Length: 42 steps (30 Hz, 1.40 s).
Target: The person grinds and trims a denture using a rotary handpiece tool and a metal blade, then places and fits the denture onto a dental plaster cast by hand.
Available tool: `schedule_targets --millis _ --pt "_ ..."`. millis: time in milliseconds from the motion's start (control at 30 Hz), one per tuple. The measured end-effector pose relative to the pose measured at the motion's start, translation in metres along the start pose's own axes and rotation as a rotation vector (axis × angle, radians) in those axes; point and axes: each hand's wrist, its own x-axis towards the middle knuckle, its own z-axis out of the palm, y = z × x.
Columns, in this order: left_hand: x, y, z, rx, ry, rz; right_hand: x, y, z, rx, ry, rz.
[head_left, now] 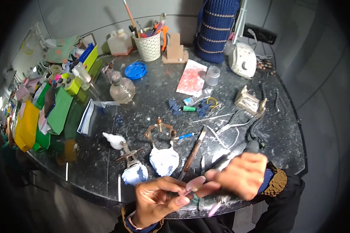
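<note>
My left hand [155, 200] is closed at the near edge of the bench, pinching a small pink, partly see-through piece [195, 183] that looks like a denture plate. Close beside it, my right hand [241, 174] is curled round a grey rotary handpiece [223, 199], smeared by motion. A dark cord [255, 132] runs up from the handpiece; a pink tip [214, 209] shows below the hand. My right fingertips are near the pink piece; whether they touch it I cannot tell. Beyond my hands lie a brown-handled knife [193, 153] and a metal articulator [159, 130] with a white plaster block [164, 161].
A second plaster-filled articulator [135, 174] lies left of the first. Farther back are a blue pencil-like tool [186, 136], a glass bottle [122, 91], a blue lid [135, 70], a white tool cup [148, 46] and a white control box [242, 61]. Coloured trays [27, 124] crowd the left.
</note>
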Motion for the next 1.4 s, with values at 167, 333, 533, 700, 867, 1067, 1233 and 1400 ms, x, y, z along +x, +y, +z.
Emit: schedule_targets --millis 167,333,533,700,867,1067,1233,1400 --pt "0.002 0.012 0.003 -0.062 0.113 -0.048 0.011 0.073 -0.016 -0.418 0.154 0.161" --pt "0.005 0.005 0.002 -0.181 0.094 -0.021 -0.034 0.159 -0.003 -0.729 -0.180 0.517" --pt "0.002 0.004 -0.003 -0.227 0.153 -0.035 -0.055 0.171 0.003 -0.627 -0.360 0.599" --pt "0.002 0.003 -0.007 -0.167 0.174 0.056 -0.015 0.130 0.006 -0.679 -0.315 0.311" --pt "-0.001 0.003 -0.008 -0.232 0.104 0.027 -0.026 0.104 -0.016 -0.109 -0.760 0.492" --pt "0.000 0.002 -0.005 -0.268 0.088 0.008 -0.010 0.042 0.001 0.553 -0.810 0.385" --pt "-0.003 0.007 -0.007 -0.233 0.118 -0.008 -0.011 0.025 0.011 0.374 -0.927 0.105" --pt "-0.004 0.003 -0.010 -0.248 0.122 -0.015 -0.018 0.014 0.011 0.188 -0.981 0.145"
